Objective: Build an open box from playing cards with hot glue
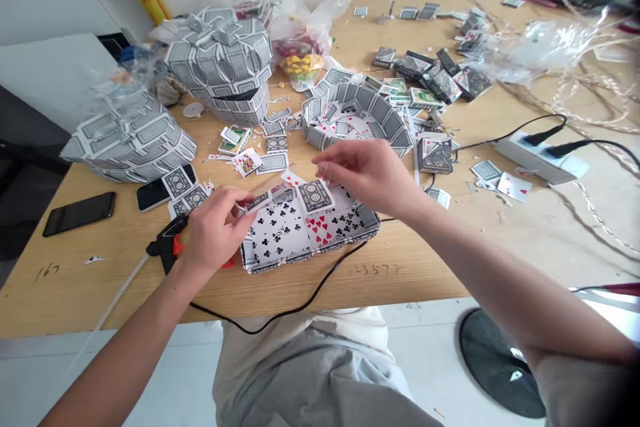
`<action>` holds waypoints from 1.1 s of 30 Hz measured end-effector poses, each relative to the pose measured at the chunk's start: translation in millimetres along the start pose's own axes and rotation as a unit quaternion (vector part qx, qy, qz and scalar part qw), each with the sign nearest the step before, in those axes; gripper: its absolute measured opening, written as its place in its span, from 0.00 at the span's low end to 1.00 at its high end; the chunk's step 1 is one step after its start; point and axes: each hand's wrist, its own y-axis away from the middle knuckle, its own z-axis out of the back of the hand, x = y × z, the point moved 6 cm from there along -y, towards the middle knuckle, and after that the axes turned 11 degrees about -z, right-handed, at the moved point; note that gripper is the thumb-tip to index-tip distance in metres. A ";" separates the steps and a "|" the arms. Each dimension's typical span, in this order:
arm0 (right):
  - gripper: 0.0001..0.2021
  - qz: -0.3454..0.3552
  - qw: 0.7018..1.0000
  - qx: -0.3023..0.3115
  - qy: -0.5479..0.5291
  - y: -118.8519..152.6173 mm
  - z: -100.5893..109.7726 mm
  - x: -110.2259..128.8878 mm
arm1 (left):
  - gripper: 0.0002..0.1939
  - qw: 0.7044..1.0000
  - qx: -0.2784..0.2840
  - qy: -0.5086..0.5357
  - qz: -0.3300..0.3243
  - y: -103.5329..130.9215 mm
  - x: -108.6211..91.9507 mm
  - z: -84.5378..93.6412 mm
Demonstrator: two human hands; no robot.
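Note:
My left hand (215, 230) pinches a small cut piece of playing card (259, 202) with a dark patterned back, over the left side of a shallow tray (313, 255) built from playing cards. My right hand (367, 170) hovers above the tray's far right part, thumb and fingers pinched together; what they hold, if anything, is too small to make out. Below it, a dark-backed card (316, 196) lies inside the tray, whose bottom shows club and heart faces. Beside my left hand rests a black glue gun (167, 240) with an orange trigger, partly hidden by the wrist.
Two lidded card-built boxes (220, 60) (130, 137) stand back left, near two phones (80, 213). Behind the tray sits a round card-built container (355, 113). Card packs (435, 77), scraps and a power strip (543, 157) lie rightward. A black cable (320, 293) crosses the front edge.

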 end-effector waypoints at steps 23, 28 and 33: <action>0.13 0.077 0.986 0.139 0.053 -66.9 -50.8 -19.9 | 0.09 0.999 0.018 -0.030 -0.004 -7.0 8.0 -15.2; 0.12 0.091 0.984 0.133 0.082 -62.8 -51.1 -18.7 | 0.12 0.996 0.056 -0.027 -0.068 -9.7 -0.5 -15.9; 0.12 0.109 0.978 0.139 0.114 -61.1 -50.1 -20.2 | 0.16 0.983 0.114 -0.055 -0.133 -8.9 -9.6 -19.3</action>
